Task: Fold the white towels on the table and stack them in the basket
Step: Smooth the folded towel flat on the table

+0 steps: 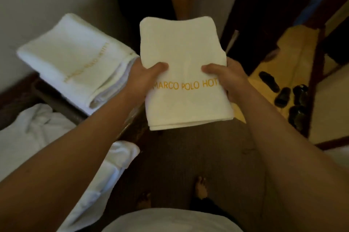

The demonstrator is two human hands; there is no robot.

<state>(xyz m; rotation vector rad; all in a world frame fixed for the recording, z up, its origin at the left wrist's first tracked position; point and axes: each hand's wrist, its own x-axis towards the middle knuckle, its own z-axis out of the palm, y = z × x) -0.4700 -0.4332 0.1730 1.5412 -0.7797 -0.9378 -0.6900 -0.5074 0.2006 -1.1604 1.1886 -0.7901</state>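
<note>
Transfer step. A folded white towel, lettered in gold, is held in the air over the floor. The left hand and right hand each take a closed grip on one side edge, thumbs on top. To the left, a stack of folded towels rests on a dark basket. Unfolded towels lie lower left. Judged next: carry the towel left and lay it squarely on the stack.

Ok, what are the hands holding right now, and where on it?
A folded towel, gripped by both hands at its side edges: left hand on the left edge, right hand on the right, thumbs on top.
</note>
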